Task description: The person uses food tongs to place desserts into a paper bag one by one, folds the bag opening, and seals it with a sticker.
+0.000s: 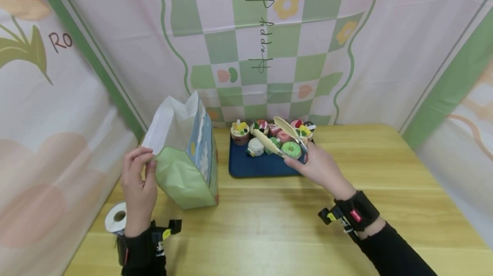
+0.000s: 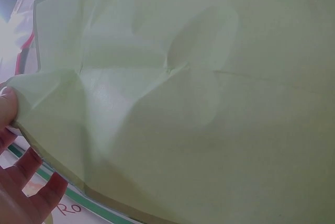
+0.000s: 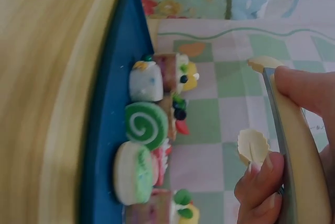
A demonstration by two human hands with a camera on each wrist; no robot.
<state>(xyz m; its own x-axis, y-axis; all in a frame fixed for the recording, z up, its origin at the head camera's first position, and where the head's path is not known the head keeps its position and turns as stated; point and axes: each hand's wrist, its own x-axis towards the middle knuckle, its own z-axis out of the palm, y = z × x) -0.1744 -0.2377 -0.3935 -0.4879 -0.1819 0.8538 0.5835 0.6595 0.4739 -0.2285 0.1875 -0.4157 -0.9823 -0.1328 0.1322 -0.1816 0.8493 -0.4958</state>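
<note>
At the left, a light green and blue paper bag [image 1: 185, 177] stands on the table with its top open. My left hand [image 1: 140, 186] pinches the bag's upper rim between thumb and fingers. My right hand [image 1: 321, 169] grips metal tongs with cream-coloured tips [image 1: 268, 141], spread apart above a dark blue tray [image 1: 258, 170]. Small pastry-like pieces crowd the tray, among them a green ring doughnut [image 1: 291, 150], a white cake [image 1: 255, 147] and a fruit-topped cup [image 1: 240, 132]. In the right wrist view a green swirl roll [image 3: 146, 126] shows; nothing sits between the tongs' tips.
A white paper roll [image 1: 116, 219] stands beside my left wrist at the table's left side. A printed cloth [image 1: 256, 45] hangs behind the wooden table [image 1: 269, 224], with further cloth at both sides.
</note>
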